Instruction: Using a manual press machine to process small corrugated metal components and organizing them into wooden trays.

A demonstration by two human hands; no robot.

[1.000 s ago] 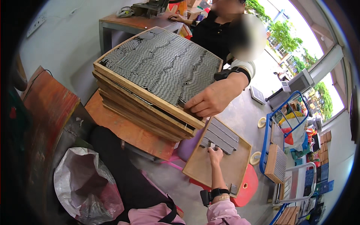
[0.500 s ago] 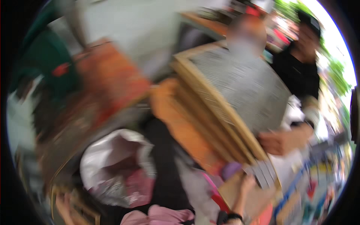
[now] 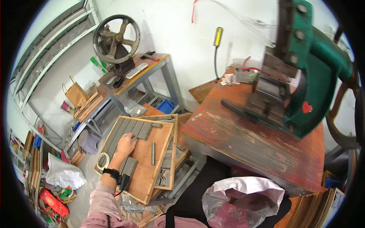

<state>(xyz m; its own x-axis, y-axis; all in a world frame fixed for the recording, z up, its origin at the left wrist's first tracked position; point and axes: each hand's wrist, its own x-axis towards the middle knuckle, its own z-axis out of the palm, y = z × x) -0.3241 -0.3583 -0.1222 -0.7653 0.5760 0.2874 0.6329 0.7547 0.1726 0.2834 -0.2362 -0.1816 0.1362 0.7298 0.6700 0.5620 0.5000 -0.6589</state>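
Note:
My left hand (image 3: pixel 126 144) lies flat on a row of grey ribbed strips (image 3: pixel 129 129) at the far left of a shallow wooden tray (image 3: pixel 146 173). The fingers are spread and grip nothing. A black watch sits on the wrist above a pink sleeve. A short grey bar (image 3: pixel 153 153) lies alone on the tray's bare wood to the right of the hand. A small grey ribbed piece (image 3: pixel 130 166) lies just by the wrist. The tray rests on another tray (image 3: pixel 173 152) filled with grey pieces. My right hand is out of sight.
A worn red workbench (image 3: pixel 258 144) carries a green press (image 3: pixel 308 72) to the right. A white plastic bag (image 3: pixel 243 197) sits below it. A metal table (image 3: pixel 152 68) with a handwheel machine (image 3: pixel 116 40) stands behind. A tape roll (image 3: pixel 102 160) lies left of the tray.
The view has swung round: the other person holding the stack of trays is gone from sight, and the red bench and green press now show. My hand stays on the tray's grey strips.

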